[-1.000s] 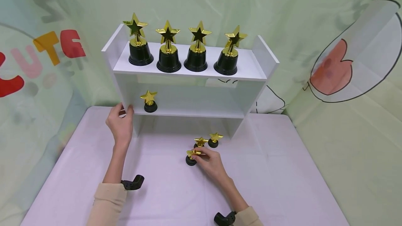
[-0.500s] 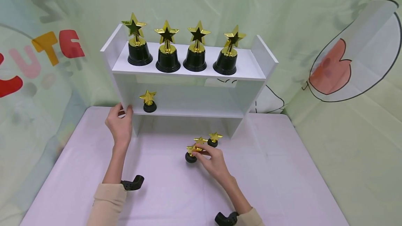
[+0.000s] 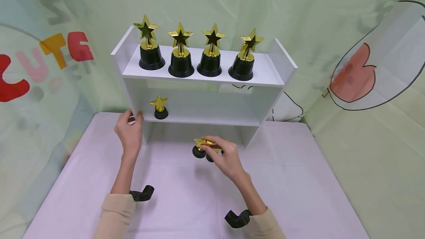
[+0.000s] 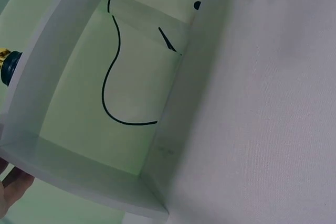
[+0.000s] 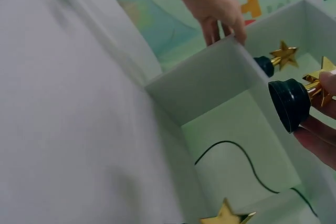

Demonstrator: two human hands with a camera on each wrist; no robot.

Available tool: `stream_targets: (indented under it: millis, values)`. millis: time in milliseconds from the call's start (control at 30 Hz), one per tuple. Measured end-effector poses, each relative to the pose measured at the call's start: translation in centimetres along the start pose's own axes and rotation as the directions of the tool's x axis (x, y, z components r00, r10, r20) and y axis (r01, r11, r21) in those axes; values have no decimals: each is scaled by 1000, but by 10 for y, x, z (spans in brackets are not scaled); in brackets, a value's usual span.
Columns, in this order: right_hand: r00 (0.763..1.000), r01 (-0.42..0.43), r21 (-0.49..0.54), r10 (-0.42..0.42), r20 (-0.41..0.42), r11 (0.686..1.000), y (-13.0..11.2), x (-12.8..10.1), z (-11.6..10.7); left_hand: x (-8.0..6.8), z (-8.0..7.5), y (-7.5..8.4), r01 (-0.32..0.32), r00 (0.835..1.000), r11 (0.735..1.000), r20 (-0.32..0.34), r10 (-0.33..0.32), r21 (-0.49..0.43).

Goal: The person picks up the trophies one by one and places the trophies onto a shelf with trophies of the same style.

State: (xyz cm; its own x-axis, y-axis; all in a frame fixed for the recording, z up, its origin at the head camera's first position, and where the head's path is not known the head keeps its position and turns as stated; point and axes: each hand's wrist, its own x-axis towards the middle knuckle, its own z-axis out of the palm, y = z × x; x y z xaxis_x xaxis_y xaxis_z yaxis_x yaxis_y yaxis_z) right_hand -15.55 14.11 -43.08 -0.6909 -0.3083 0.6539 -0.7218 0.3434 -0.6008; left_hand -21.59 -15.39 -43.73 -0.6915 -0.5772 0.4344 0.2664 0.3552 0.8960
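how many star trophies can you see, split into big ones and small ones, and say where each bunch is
Large star trophies on the top shelf of the white shelf unit: 4
Small star trophy on the middle shelf: 1
Small star trophy lifted in the right hand: 1
Small trophies on the table, mostly hidden behind that hand: 2
Total: 8

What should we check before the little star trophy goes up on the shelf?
1. Right hand holds the little trophy: ok.
2. Trophy lifted off the table: ok.
3. Left hand grips the shelf unit at its left side: ok.
4. Free room on the middle shelf beside the small trophy standing there: ok.
5. Top row of four big trophies upright: ok.
6. Other small trophies behind the right hand upright: cannot tell.
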Motion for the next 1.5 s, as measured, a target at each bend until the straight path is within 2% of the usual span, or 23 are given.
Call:
stream_targets:
  millis: [233, 467, 767, 1067, 1267, 1500]
  values:
    - [1000, 18, -7, -18, -25, 1000, -4, 26, -3, 1, 0, -1, -5, 1000, 1000, 2, 5, 3]
    - [1000, 12, 9, -12, -1, 1000, -7, 44, -1, 1, -1, -1, -15, 1000, 1000, 11, 15, 4]
    - [997, -77, 8, 77, 32, 997, -6, 76, 7, 4, -3, -2, -33, 999, 999, 15, 32, 5]
    - [985, -142, -29, 144, 98, 989, -2, 109, 21, 7, -5, -2, -9, 1000, 1000, 7, 9, 4]
    - [985, -137, -46, 141, 101, 989, 2, 120, 29, 5, -3, -2, -6, 1000, 1000, 4, 6, 10]
    - [973, -193, -47, 198, 123, 980, 9, 123, 33, 1, -2, -3, -5, 999, 1000, 36, 5, 0]
